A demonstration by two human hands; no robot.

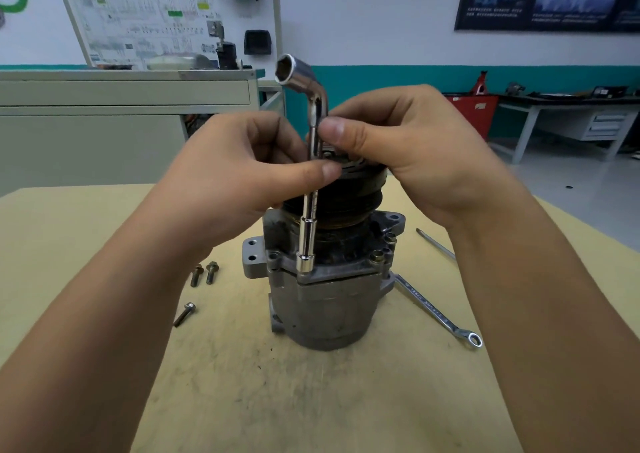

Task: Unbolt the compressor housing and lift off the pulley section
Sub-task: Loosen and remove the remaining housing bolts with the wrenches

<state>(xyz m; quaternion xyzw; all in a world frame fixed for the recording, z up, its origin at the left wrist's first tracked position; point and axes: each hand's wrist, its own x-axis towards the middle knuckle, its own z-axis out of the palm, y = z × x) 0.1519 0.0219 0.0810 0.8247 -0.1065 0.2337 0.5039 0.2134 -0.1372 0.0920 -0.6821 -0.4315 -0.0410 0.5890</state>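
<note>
The compressor (329, 293) stands upright mid-surface (311, 400), pulley (346, 203) on top. Left hand (239, 175) and right hand (391, 151) each have a closed grip pinching the L-shaped socket wrench (311, 189) seated on a flange bolt. A tilted shaft could slip and round the head. Three loose bolts (202, 274) could roll away. A spanner (436, 310) lies nearby; it's a workshop with benches.

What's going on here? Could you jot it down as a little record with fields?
Part: metal compressor standing upright on a yellow table
Top section: dark pulley, in place
Tool: L-shaped socket wrench, upright, lower end on the housing flange
Left hand: grip on the wrench shaft
Right hand: grip on the shaft, higher up
Loose bolts: three, left of compressor
Spare spanner: lying to the right
</note>
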